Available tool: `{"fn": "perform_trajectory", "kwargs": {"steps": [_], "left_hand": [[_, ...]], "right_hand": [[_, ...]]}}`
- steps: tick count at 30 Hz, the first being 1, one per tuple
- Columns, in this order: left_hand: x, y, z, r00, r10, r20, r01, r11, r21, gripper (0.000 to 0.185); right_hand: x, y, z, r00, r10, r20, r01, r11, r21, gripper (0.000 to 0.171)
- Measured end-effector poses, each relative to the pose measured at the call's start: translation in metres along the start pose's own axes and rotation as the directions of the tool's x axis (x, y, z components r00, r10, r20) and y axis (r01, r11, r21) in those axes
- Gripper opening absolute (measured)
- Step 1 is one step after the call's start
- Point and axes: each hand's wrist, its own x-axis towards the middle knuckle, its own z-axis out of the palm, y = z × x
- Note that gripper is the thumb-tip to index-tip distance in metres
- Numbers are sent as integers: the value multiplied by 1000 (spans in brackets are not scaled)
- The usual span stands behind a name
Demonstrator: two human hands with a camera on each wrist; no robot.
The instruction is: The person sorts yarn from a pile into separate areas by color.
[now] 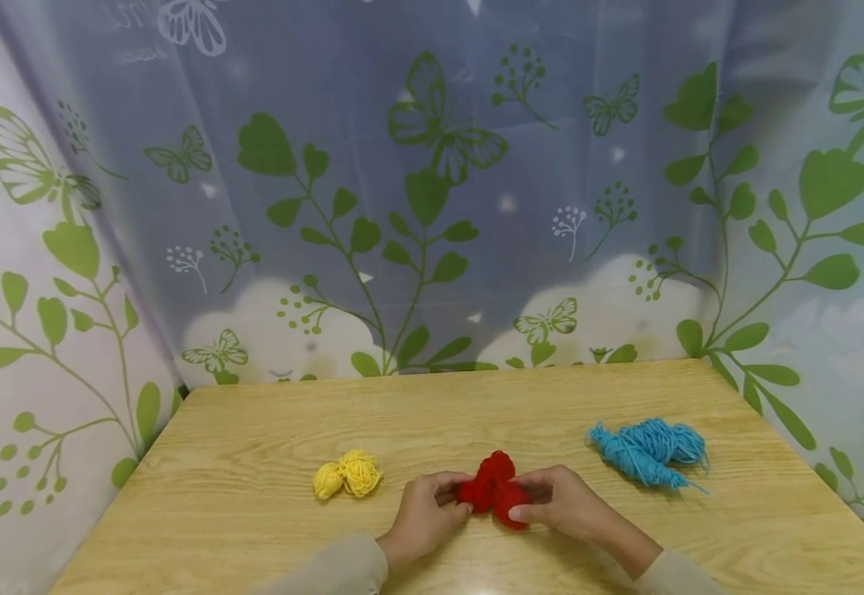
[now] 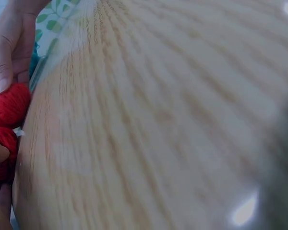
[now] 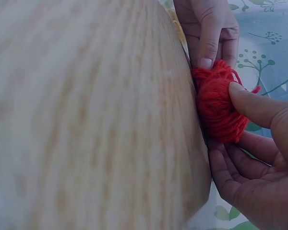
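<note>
The red yarn bundle (image 1: 493,489) lies on the tabletop (image 1: 253,463) btw. both hands; left hand (image 1: 424,516) pinches its left end, right hand (image 1: 562,500) grips its right end w/ thumb on top; yellow yarn (image 1: 348,475) lies left, blue yarn (image 1: 648,450) right.

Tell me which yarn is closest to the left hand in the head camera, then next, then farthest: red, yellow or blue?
1. Red yarn: gripped by the left hand.
2. Yellow yarn: to its left.
3. Blue yarn: far right.
</note>
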Motion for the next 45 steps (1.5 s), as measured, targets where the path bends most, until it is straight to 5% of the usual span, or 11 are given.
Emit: {"fn": "perform_trajectory", "kwargs": {"steps": [17,27,31,35,45], "left_hand": [[-1,-1,3,999,31,15,-31,1000,5,32],[1,-2,-4,995,32,98,-30,999,-22,40],[4,0,-8,992,54,115,-60,997,50,43],[5,4,-15,988,95,124,-115,980,165,45],[10,23,-56,981,90,174,-131,962,239,49]], "right_hand": [[1,-1,0,1000,-4,-12,4,1000,-6,49],[2,2,1,1000,-14,-21,14,1000,-24,52],[3,3,-2,999,-19,-27,17,997,-72,52],[3,2,-9,999,-8,-31,3,991,-136,53],[0,-15,-54,999,-30,-44,21,982,-187,54]]}}
